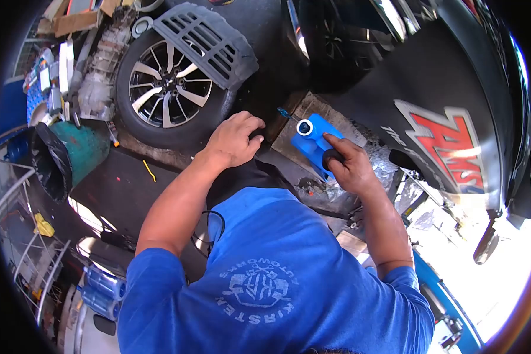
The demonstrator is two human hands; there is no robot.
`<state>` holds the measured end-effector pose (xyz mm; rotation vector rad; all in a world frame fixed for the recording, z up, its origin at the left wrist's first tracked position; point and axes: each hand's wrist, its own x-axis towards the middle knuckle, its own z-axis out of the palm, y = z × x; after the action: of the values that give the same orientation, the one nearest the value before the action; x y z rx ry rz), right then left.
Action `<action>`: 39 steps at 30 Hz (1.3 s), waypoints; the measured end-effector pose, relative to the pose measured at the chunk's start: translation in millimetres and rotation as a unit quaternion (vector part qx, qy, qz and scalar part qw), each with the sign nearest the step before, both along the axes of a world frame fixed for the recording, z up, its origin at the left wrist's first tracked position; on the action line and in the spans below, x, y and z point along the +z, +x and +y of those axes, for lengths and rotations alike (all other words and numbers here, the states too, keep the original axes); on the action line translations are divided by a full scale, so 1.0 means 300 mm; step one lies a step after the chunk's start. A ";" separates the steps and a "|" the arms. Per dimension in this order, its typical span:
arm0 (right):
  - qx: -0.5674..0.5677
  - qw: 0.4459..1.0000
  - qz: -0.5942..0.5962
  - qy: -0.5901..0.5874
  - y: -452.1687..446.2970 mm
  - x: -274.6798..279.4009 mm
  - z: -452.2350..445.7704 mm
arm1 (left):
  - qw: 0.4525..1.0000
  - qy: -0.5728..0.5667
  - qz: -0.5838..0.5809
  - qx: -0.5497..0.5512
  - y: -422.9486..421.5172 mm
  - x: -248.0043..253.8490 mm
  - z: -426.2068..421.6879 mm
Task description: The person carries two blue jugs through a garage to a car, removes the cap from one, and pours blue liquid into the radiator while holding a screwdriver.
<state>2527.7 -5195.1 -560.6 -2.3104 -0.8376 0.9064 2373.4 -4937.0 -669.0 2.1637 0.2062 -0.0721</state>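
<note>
My right hand (351,164) is closed around the handle of a blue plastic jug (318,133). The jug's open mouth has a white rim, with something dark inside it. My left hand (237,140) is left of the jug and apart from it, near the tire; its fingers are loosely bent, with a gap between thumb and index finger, and I make out nothing held there. A small teal item (283,112) with a thin shaft shows beside the jug's mouth. Beneath the jug is a flat brownish board (310,109).
A wheel (169,84) lies at upper left, partly under a grey slotted plastic panel (209,44). A black fender cover (389,88) with red lettering hangs on the right. A green bin (85,150) with a black bag and blue water bottles (103,289) are at left.
</note>
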 end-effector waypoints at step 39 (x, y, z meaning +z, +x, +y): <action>-0.034 0.997 0.061 0.044 0.014 0.065 0.003 | 0.975 -0.168 -0.148 -0.010 0.090 -0.049 0.045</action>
<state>2531.8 -5194.4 -541.0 -2.1708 -0.7299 0.9505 2400.4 -4923.5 -683.5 1.8111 -0.0019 0.1904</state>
